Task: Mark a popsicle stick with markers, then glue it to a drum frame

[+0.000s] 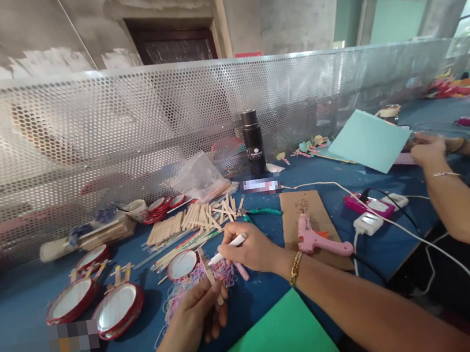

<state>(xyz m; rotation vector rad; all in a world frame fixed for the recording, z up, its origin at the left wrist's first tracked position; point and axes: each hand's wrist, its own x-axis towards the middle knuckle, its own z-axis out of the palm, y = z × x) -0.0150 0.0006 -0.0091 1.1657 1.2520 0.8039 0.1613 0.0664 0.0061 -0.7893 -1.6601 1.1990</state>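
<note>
My left hand (201,309) is closed around the lower part of a wooden craft stick (206,267), which points up and away from me. A white marker (215,258) is gripped in my right hand (251,247), its tip end close to the stick; whether they touch I cannot tell. Beneath both hands lies a tangle of pastel string loops (176,301). A small round drum with a pale face (181,265) sits just behind the stick. Farther back is a pile of loose craft sticks (201,215). A green sheet (276,345) lies in front of my right forearm.
Red-rimmed drums (120,310) stand at the left. A pink glue gun (321,242) rests on cardboard (290,215), beside a power strip (368,207) with trailing cables. A black bottle (254,144) stands near the perforated metal screen (122,122). At right, another person's hands (428,149) are by a light-blue sheet (370,139).
</note>
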